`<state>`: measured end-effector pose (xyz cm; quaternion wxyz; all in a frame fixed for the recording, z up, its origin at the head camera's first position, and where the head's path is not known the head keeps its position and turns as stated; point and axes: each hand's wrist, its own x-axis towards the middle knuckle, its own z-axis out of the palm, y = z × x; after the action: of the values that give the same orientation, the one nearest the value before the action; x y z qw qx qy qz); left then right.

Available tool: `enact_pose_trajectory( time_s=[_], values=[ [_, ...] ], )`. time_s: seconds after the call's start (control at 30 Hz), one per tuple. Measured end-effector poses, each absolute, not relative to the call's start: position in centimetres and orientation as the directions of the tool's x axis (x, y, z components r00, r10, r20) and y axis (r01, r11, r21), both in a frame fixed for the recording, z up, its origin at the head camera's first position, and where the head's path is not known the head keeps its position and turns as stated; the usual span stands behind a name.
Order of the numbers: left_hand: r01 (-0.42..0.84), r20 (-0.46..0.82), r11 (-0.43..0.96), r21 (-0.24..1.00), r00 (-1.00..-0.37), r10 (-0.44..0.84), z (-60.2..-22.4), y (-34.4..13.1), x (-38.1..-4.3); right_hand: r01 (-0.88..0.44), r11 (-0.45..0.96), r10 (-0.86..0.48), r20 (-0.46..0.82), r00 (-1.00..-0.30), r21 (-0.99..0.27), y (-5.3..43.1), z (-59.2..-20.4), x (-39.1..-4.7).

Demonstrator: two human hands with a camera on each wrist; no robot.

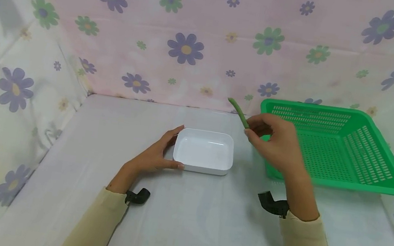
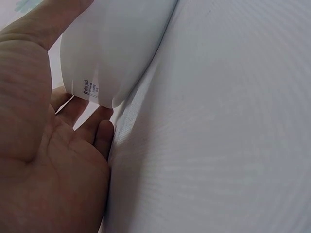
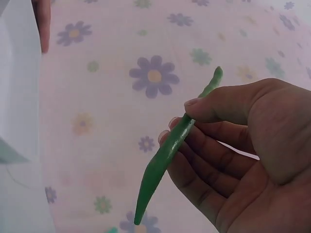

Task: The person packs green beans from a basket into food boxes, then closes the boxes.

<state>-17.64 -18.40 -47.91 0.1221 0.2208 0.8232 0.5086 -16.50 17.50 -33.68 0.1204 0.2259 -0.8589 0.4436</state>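
A white rectangular dish (image 1: 201,169) stands on the table at the middle of the head view. My left hand (image 1: 152,154) grips its left end, thumb at the near side and fingers round the far corner. In the left wrist view, small dark print marks the side of the dish (image 2: 112,58). My right hand (image 1: 274,141) is raised to the right of the dish, near the basket's left rim. It pinches a slim, glossy green chili pepper (image 3: 163,158) between thumb and fingers. The pepper slants, its thin curved end beyond the thumb in the right wrist view.
A green plastic basket (image 1: 337,183) with slotted walls stands at the right, partly behind my right hand. White cloth covers the table (image 1: 189,224). Flower-printed fabric (image 1: 211,27) hangs at the back and both sides. Dark camera mounts sit on both wrists.
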Motion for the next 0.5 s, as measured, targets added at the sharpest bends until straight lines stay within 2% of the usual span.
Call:
enact_pose_trajectory(
  time_s=[0.5],
  values=[
    [0.233, 0.024, 0.373, 0.898, -0.872, 0.489, -47.9, -18.4, -17.7, -0.502, 0.434, -0.376, 0.356, -0.856, -0.748, 13.4, -36.6, -17.2]
  ],
)
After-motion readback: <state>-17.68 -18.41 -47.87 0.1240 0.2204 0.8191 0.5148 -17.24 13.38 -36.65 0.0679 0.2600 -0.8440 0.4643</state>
